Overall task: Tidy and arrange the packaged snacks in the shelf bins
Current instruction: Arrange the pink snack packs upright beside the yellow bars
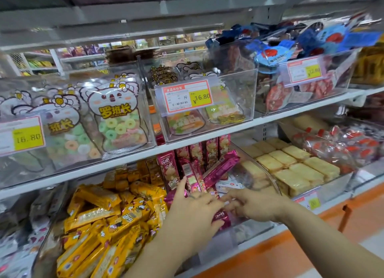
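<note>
Pink snack packets (193,159) stand upright at the back of a clear bin (268,178) on the lower shelf, and some lie loose in front. My left hand (193,211) reaches into this bin with the thumb raised. Its fingers curl over a pink packet (223,217) lying at the bin's front. My right hand (251,205) comes in from the right, its fingers stretched left and touching the loose pink packets beside my left fingertips. Left of them, yellow snack packets (108,221) are heaped untidily in the neighbouring bin.
To the right are pale yellow wrapped cakes (295,167) in rows and red-printed packs (336,151). The shelf above holds clear bins of gummy-ring bags (118,119), a price tag (187,99), and blue packets (291,47). An orange shelf base (311,236) runs below.
</note>
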Available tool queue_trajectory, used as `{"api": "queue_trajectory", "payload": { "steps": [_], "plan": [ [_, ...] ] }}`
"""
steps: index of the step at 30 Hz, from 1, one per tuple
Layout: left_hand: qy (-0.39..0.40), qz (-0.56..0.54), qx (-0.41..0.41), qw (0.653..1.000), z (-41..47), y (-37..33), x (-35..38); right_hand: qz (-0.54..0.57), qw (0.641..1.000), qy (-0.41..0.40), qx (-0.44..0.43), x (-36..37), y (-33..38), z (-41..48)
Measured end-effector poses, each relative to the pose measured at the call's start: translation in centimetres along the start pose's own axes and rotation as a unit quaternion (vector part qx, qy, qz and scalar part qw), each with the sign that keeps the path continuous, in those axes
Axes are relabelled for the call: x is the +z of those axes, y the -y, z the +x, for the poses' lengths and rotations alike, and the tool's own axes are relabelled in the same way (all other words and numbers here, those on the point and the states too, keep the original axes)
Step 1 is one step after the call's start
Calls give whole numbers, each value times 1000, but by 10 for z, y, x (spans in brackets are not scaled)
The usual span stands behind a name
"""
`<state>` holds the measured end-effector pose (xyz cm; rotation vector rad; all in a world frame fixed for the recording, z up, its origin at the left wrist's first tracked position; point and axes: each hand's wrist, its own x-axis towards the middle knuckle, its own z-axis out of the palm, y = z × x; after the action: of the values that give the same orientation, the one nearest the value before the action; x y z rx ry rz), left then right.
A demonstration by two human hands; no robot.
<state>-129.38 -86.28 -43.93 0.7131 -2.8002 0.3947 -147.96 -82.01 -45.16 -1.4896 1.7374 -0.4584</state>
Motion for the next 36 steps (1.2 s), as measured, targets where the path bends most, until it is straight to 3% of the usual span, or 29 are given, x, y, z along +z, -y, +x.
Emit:
{"api": "queue_trajectory", "payload": {
  "steps": [5, 8, 10, 12, 16, 25, 31, 36],
  "plan": [
    [71, 64, 41, 995, 5, 6, 8, 6, 1000, 22, 6, -7, -7, 0],
    [88, 70, 49, 992, 3, 20, 18, -8, 997, -80, 9, -19, -11, 6],
    [63, 60, 73, 994, 0, 29, 23, -90, 983, -160, 25, -23, -17, 17],
    [27, 13, 74, 997, -4, 35, 25, -163, 969, -178, 51, -21, -23, 30],
    [-38, 0, 79, 996, -6, 36, 28, -182, 972, -129, 72, -13, -24, 52],
    [-46, -30, 69, 996, -8, 43, 36, -227, 963, -67, 129, -7, -33, 93],
    [-58, -42, 71, 995, -7, 44, 37, -231, 962, -99, 108, -5, -39, 99],
    [-50, -39, 72, 995, -8, 45, 35, -228, 969, -71, 68, -9, -33, 91]
  ]
}}
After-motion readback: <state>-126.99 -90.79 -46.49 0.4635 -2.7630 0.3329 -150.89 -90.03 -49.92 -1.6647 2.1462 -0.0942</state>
